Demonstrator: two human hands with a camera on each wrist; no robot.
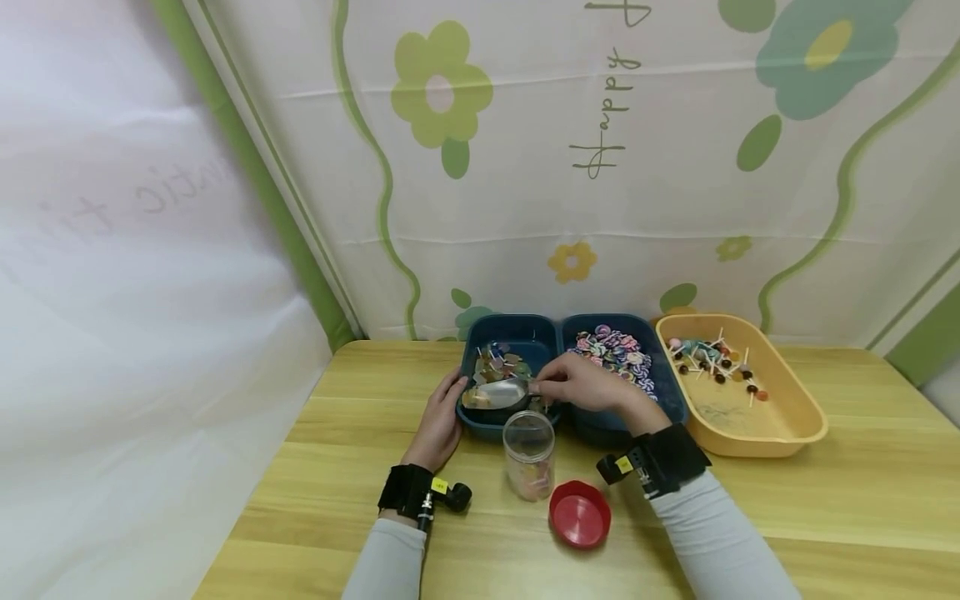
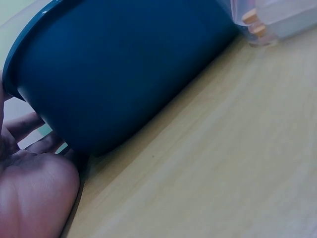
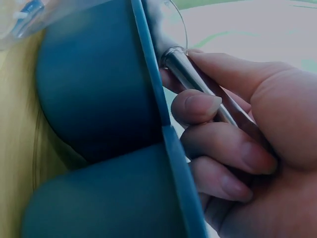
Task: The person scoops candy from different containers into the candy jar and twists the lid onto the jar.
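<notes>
A dark blue two-compartment tray (image 1: 558, 327) stands at the back of the wooden table. Its left compartment holds small colourful pieces (image 1: 498, 362), its right one purple-and-white sweets (image 1: 617, 350). My right hand (image 1: 555, 385) pinches the handle of a metal scoop (image 1: 498, 393), whose bowl lies in the left compartment near its front wall. In the right wrist view my fingers (image 3: 223, 144) curl round the scoop's handle (image 3: 190, 72) above the tray rim (image 3: 148, 74). My left hand (image 1: 448, 398) rests flat against the tray's left outer wall (image 2: 124, 69), palm (image 2: 34, 193) on the table.
A clear jar (image 1: 529, 454) with a few pieces inside stands just in front of the tray, and its red lid (image 1: 580, 514) lies beside it. An orange tray (image 1: 780, 425) with lollipops sits to the right. A flowered curtain hangs behind.
</notes>
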